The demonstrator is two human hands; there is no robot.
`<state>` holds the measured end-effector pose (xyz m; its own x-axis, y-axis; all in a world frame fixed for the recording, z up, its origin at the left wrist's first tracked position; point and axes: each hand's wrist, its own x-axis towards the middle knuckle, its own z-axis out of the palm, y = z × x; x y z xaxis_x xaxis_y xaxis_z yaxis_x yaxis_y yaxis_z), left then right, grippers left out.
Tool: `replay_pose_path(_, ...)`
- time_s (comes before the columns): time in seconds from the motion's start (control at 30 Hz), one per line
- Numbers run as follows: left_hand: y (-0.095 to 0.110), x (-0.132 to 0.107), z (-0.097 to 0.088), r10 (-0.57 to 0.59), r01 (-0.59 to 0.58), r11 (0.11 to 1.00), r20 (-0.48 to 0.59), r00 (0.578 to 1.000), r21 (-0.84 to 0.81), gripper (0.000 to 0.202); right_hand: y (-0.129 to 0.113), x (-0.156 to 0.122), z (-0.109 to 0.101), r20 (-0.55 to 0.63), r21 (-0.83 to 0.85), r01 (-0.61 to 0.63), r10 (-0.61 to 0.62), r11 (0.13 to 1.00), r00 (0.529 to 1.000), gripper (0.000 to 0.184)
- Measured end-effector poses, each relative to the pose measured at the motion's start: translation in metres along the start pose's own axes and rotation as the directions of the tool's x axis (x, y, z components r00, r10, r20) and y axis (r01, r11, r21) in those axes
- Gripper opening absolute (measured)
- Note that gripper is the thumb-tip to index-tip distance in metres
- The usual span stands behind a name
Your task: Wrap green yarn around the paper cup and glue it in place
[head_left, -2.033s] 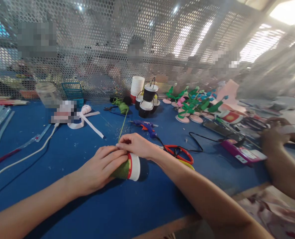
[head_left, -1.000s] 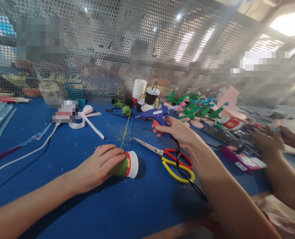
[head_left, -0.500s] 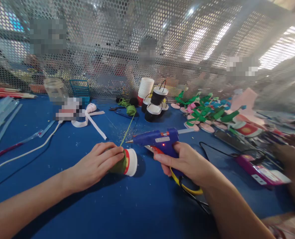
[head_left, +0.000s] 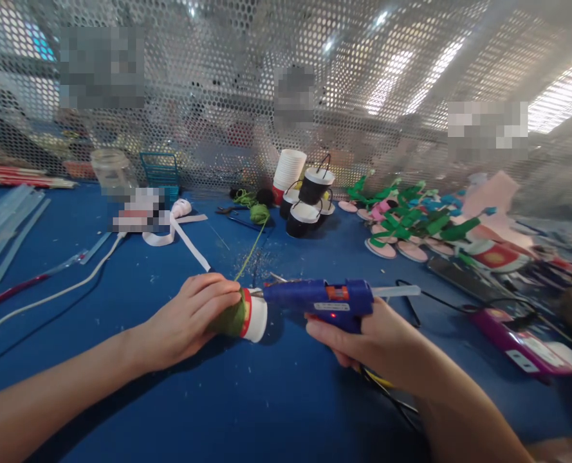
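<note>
You are laying your left hand [head_left: 189, 321] over the paper cup [head_left: 253, 315], which is lying on its side mid-desk [head_left: 266, 411] toward the front edge. Your fingers [head_left: 218, 297] are curling together over its green yarn [head_left: 230, 319] wrapping. Your right hand [head_left: 372, 341] is gripping the glue gun [head_left: 324, 299], with its nozzle touching the cup just past your fingertips.

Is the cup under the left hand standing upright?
No, the paper cup lies on its side under the left hand, its white rim toward the glue gun in the right hand.
</note>
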<state>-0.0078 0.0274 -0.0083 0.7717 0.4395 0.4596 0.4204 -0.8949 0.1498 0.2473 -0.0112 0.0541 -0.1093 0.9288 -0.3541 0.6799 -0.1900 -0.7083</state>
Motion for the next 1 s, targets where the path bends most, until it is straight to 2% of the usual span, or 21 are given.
replay_pose_path(0.23, -0.0012, -0.0016, 0.0011, -0.009, 0.008, 1.000, 0.010, 1.000, 0.005, 0.047, 0.0030, -0.0016, 0.0023, 0.019, -0.028, 0.057, -0.056, 0.998, 0.998, 0.029)
replay_pose_path(0.47, -0.0005, -0.0012, 0.0007, 0.006, -0.006, 0.999, -0.003, 1.000, 0.036, 0.043, -0.0003, -0.0013, 0.0057, 0.004, -0.027, 0.026, -0.026, 0.999, 1.000, 0.025)
replay_pose_path(0.7, 0.0001, -0.0004, 0.0007, 0.024, -0.024, 0.997, -0.009, 1.000, 0.076, 0.043, 0.0033, -0.0011, 0.0057, 0.021, -0.026, 0.060, -0.060, 0.998, 0.998, 0.026)
replay_pose_path(0.87, 0.0002, -0.0004, -0.0005, 0.058, -0.059, 0.994, 0.011, 0.998, 0.095, 0.040, -0.0002, -0.0011, 0.0035, -0.011, -0.064, 0.028, -0.029, 0.998, 1.000, 0.028)
replay_pose_path(1.0, 0.0009, -0.0011, -0.0011, 0.061, -0.062, 0.992, 0.014, 0.998, 0.107, 0.039, -0.0014, -0.0023, 0.0032, 0.025, -0.018, 0.045, -0.045, 0.999, 0.999, 0.024)
